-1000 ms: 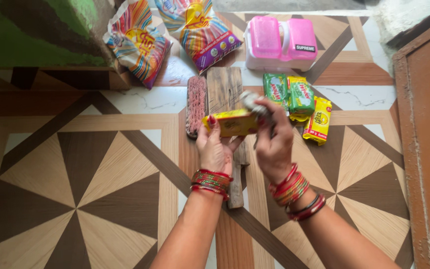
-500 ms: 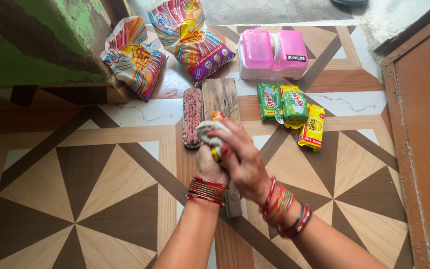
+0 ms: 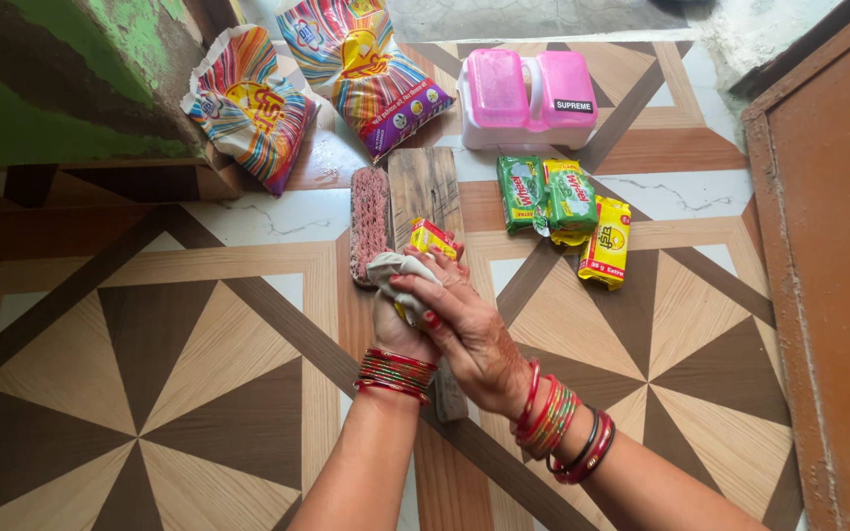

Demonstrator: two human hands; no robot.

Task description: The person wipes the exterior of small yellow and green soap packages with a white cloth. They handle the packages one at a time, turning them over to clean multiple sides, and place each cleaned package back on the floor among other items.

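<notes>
My left hand [image 3: 393, 329] grips a yellow wrapped soap bar [image 3: 431, 237], which is mostly hidden behind my other hand. My right hand [image 3: 464, 320] lies across it and presses a small grey-white cloth [image 3: 394, 267] against the bar's left end. Both hands hover over a wooden washing paddle [image 3: 426, 184] that lies on the patterned floor, with a pink-bristled scrub brush [image 3: 369, 218] just left of it. Red and green bangles ring both wrists.
Two striped detergent bags [image 3: 248, 103] [image 3: 371, 69] lean at the back left near a green wall. A pink plastic box [image 3: 529, 96] stands behind two green soap packets [image 3: 546, 193] and a yellow packet [image 3: 606, 242]. A brown door frame [image 3: 823, 275] runs along the right.
My right hand brought the cloth from the bar's right end across to its left end and now covers the bar. Both hands dropped lower and closer to me.
</notes>
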